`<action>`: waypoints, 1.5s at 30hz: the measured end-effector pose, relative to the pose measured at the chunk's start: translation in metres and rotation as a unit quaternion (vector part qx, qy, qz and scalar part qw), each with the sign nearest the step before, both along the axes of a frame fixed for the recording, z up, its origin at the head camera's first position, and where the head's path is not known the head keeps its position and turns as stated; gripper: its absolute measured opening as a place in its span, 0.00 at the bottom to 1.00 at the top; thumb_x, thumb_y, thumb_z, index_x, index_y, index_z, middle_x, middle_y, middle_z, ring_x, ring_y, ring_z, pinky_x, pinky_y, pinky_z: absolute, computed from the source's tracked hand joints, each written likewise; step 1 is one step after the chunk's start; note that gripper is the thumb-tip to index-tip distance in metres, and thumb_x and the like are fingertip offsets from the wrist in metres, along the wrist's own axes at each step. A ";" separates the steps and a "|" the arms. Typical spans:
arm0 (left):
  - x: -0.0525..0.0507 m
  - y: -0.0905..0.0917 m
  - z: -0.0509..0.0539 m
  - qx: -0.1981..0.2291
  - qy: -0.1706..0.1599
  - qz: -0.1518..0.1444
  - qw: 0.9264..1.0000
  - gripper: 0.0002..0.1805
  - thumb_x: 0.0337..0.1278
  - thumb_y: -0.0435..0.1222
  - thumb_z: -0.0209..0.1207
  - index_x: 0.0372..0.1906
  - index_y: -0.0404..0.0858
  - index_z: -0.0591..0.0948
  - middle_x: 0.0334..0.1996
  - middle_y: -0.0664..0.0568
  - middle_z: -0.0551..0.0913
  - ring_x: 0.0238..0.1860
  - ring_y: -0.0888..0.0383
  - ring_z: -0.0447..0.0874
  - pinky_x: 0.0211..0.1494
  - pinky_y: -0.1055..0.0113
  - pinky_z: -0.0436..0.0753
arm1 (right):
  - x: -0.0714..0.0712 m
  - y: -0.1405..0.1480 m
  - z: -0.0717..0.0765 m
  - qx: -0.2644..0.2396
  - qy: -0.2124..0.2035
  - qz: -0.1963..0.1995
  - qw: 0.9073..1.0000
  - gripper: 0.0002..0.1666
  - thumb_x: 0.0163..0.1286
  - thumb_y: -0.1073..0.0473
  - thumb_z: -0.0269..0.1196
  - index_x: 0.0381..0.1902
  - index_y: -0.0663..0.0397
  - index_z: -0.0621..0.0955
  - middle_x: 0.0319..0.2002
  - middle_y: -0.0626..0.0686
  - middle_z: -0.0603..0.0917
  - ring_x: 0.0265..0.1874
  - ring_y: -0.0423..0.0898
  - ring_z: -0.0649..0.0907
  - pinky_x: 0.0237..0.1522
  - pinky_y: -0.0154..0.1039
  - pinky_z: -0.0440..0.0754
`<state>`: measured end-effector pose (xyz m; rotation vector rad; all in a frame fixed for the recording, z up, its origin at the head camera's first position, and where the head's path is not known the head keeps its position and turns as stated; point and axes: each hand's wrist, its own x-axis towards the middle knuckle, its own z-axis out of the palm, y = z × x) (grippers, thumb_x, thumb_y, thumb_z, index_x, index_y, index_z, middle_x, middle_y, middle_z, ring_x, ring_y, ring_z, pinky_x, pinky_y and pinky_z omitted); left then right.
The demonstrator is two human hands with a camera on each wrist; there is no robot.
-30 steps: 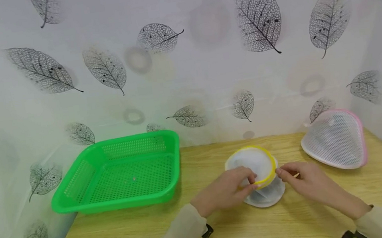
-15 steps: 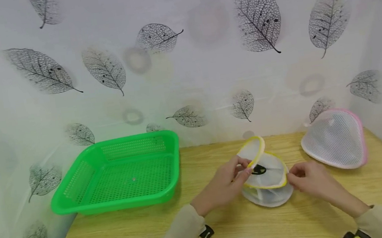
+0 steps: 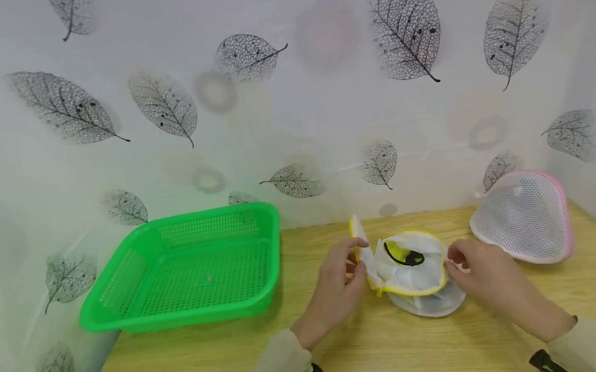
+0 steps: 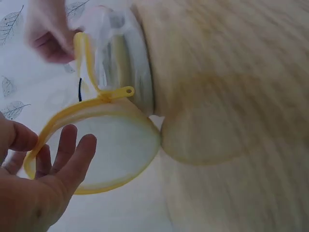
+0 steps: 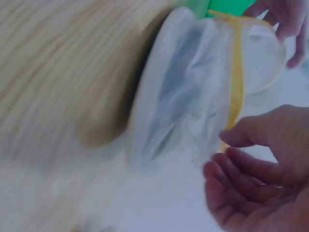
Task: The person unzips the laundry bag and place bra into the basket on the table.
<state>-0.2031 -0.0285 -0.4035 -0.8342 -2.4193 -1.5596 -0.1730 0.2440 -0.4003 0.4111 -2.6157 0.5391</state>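
A round white mesh laundry bag (image 3: 429, 303) with yellow zipper trim stands on the wooden table, its top unzipped. My left hand (image 3: 331, 291) holds the lid (image 4: 125, 150) by its rim, folded back upright to the left. At the opposite side, my right hand (image 3: 488, 280) pinches the yellow rim of the opening. Inside lies a yellow and black item (image 3: 404, 253) among white material; its kind is not clear. The zipper pull (image 4: 123, 92) hangs near the fold between lid and body, as the left wrist view shows.
To the left sits a green perforated plastic basket (image 3: 179, 316). A white mesh bag with pink trim (image 3: 528, 218) lies at the back right, close to my right hand. A leaf-patterned white curtain (image 3: 289, 118) hangs behind the table.
My left hand has swung the lid up and over to the left, uncovering the bag's inside. My right hand keeps to the right rim, shifted slightly right with the bag.
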 end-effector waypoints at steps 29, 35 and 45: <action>0.012 -0.030 -0.015 -0.367 0.022 0.012 0.930 0.04 0.60 0.37 0.65 0.35 0.48 0.81 0.28 0.62 0.79 0.26 0.69 0.72 0.27 0.75 0.72 | -0.055 -0.030 -0.002 0.101 -0.102 0.051 0.988 0.39 0.51 0.62 0.79 0.57 0.77 0.76 0.53 0.68 0.81 0.54 0.63 0.81 0.57 0.59 0.82; 0.015 -0.009 -0.011 -0.424 0.073 0.002 0.903 0.22 0.62 0.45 0.67 0.61 0.56 0.80 0.43 0.55 0.79 0.28 0.64 0.75 0.28 0.68 0.76 | -0.064 -0.024 0.003 0.075 -0.128 0.106 0.983 0.19 0.55 0.67 0.74 0.45 0.67 0.84 0.39 0.58 0.87 0.40 0.54 0.86 0.45 0.53 0.86; 0.017 0.001 -0.017 -0.538 0.099 -0.003 0.837 0.39 0.62 0.60 0.64 0.77 0.70 0.62 0.44 0.49 0.77 0.20 0.61 0.68 0.24 0.65 0.76 | -0.071 -0.021 0.002 0.127 -0.097 0.163 0.974 0.16 0.44 0.63 0.77 0.25 0.49 0.79 0.27 0.43 0.76 0.29 0.40 0.72 0.34 0.41 0.72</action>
